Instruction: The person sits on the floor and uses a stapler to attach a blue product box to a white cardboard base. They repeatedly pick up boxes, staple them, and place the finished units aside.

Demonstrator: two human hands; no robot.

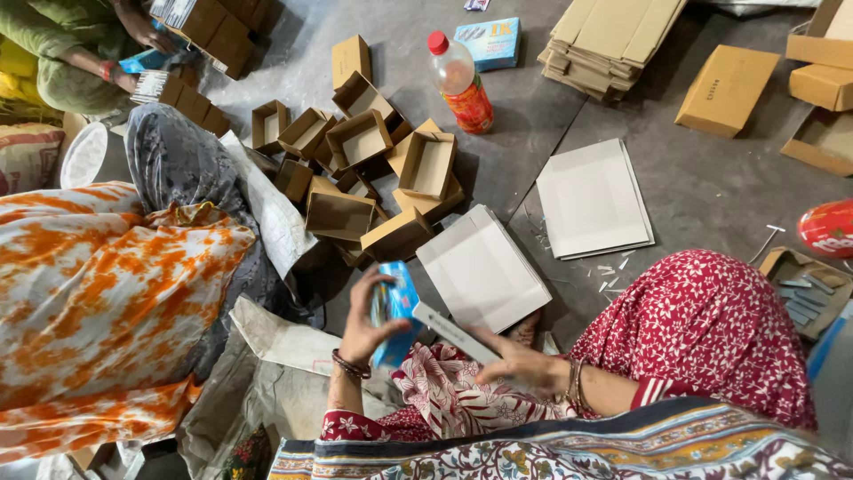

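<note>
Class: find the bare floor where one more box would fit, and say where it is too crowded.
Free: the grey floor between the white card stack and the flat brown carton; also between the bottle and the flattened cartons. Crowded: the open brown boxes heaped left of the bottle.

The left hand (364,324) covers much of the blue pack (395,311), so its full shape cannot be told. The white card (453,333) runs under the right hand (524,364), its far end hidden. A co-worker's hands (133,53) at the top left are cut by the edge, as is a red object (828,227) at the right. The bits in the tray (804,293) are too small to tell. The brown boxes (355,169) overlap, hiding the lower ones.
</note>
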